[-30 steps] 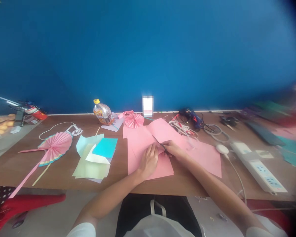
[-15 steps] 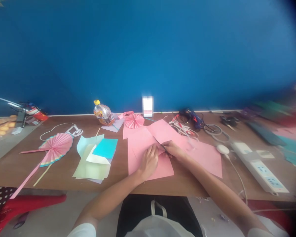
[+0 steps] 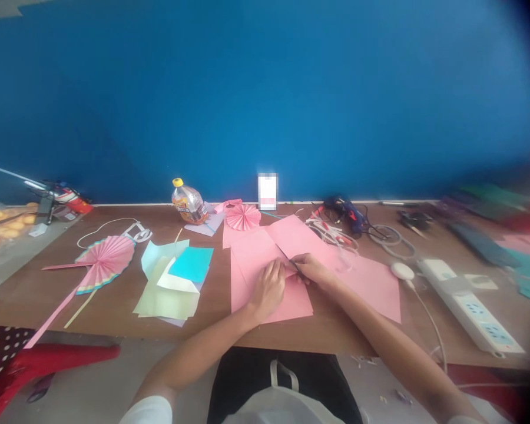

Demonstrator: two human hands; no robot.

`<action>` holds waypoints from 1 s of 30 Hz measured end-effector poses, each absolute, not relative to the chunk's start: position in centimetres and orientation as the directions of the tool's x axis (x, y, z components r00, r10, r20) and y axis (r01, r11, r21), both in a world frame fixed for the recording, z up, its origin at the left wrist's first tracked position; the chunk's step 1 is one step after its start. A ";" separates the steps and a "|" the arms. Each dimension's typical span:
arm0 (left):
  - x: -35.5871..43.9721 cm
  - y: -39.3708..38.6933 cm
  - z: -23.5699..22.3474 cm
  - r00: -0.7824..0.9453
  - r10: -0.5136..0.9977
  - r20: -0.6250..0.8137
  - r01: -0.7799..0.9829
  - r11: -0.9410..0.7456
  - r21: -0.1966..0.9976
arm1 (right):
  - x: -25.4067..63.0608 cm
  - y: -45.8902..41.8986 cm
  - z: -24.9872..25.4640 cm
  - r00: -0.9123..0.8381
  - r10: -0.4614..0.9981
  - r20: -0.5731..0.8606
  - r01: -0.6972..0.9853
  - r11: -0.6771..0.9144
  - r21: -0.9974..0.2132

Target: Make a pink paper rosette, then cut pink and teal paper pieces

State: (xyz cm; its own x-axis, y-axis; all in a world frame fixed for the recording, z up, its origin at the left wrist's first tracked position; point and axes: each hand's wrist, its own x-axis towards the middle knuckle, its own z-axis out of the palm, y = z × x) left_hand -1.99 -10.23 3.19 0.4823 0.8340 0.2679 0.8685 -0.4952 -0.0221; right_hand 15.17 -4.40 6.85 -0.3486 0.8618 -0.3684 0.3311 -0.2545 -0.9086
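My left hand (image 3: pixel 268 285) lies on a pink paper sheet (image 3: pixel 256 259) in the middle of the brown table (image 3: pixel 115 306), fingers pressed down on it. My right hand (image 3: pixel 311 270) is closed round a thin dark tool (image 3: pixel 289 262), perhaps a pen or a blade, whose tip rests on the sheet just beyond my left fingers. More pink sheets (image 3: pixel 371 282) spread out to the right under my right forearm.
A folded pink paper fan (image 3: pixel 103 262), pale green and turquoise papers (image 3: pixel 172 282), a plastic bottle (image 3: pixel 188 202) and a small pink rosette (image 3: pixel 242 216) lie left and behind. Cables and a glue gun (image 3: pixel 348 212), a white mouse (image 3: pixel 401 271) and a power strip (image 3: pixel 468 303) lie right.
Hands and tool stay in almost the same place on the pink sheet. The whole view has drifted slightly, as my head moved.
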 end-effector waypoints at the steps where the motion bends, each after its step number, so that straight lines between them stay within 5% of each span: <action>1: -2.0 -10.2 3.2 0.485 0.830 0.274 0.867 -0.498 -0.026 | 15.1 -4.5 7.1 -0.343 0.864 -0.370 0.330 -0.258 -0.908; 24: -1.4 -11.4 3.3 0.541 0.758 0.364 0.828 -0.557 -0.072 | 15.7 -3.1 5.3 -0.301 0.869 -0.393 0.343 -0.286 -0.895; 30: -1.7 -11.7 4.7 0.534 0.756 0.379 0.783 -0.611 0.116 | 15.7 -3.0 5.0 -0.294 0.878 -0.378 0.365 -0.262 -0.893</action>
